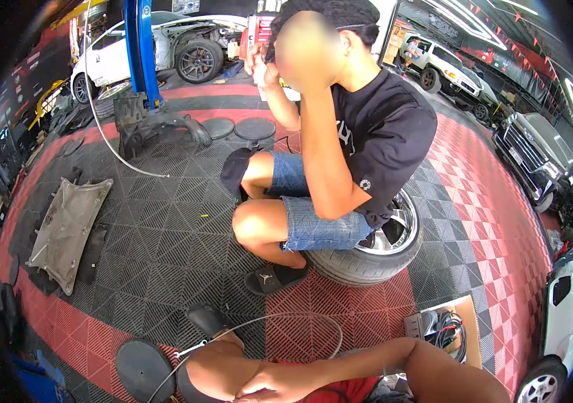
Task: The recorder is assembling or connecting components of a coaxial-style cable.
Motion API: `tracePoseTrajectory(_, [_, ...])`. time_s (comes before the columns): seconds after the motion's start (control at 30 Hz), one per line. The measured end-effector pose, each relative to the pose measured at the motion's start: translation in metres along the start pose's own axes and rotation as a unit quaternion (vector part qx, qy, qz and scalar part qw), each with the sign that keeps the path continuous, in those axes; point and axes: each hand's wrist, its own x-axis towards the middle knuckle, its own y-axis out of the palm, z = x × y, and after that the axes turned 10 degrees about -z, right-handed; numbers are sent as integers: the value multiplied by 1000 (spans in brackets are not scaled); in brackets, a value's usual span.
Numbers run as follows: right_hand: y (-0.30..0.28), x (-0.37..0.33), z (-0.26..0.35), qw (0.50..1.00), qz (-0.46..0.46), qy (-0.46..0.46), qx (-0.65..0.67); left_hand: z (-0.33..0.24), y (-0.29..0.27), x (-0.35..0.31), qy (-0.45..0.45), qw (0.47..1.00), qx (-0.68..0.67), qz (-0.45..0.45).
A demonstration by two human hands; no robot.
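My right forearm comes in from the lower right and lies across my lap. My right hand [257, 384] rests by my bent knee [216, 373] at the bottom edge, its fingers loosely apart with nothing visible in them; the fingertips are partly cut off. My left hand is out of sight. A thin grey cable [313, 318] curves over the floor beyond my arm and past my knee, with a small metal clip [196, 347] near it. Facing me, a person in a black shirt [394, 127] and denim shorts sits on a tyre with a chrome rim [360, 269], hands raised near the head.
An open cardboard box [467, 322] with coiled wires stands right of my arm. A black round disc [142, 369] lies at lower left, a grey panel [68, 232] farther left. A blue lift post [140, 54] and white car [165, 43] stand behind; a hose [102, 127] hangs down.
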Motion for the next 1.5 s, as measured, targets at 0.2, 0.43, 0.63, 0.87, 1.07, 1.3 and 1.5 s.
tracePoseTrajectory(0.2, [-7,-10,-17,999,25,4,-44,5,5,1,-22,997,-61,-45])
tracePoseTrajectory(0.43, [-18,-21,-28,991,31,0,-128,14,4,9,-24,998,3,-62])
tracePoseTrajectory(0.63, [-28,-41,-16,973,-63,92,-204,14,8,9,57,977,191,-74])
tracePoseTrajectory(0.87, [-32,-25,-8,959,-44,19,-280,5,26,17,12,1000,-2,9])
tracePoseTrajectory(1.07, [-32,-22,-10,958,-25,6,-285,-3,28,23,47,998,49,17])
tracePoseTrajectory(1.3, [-33,-26,-12,965,-26,1,-259,2,27,23,56,996,64,5])
tracePoseTrajectory(1.5, [-31,-24,-9,967,-26,-8,-252,0,26,26,86,990,109,19])
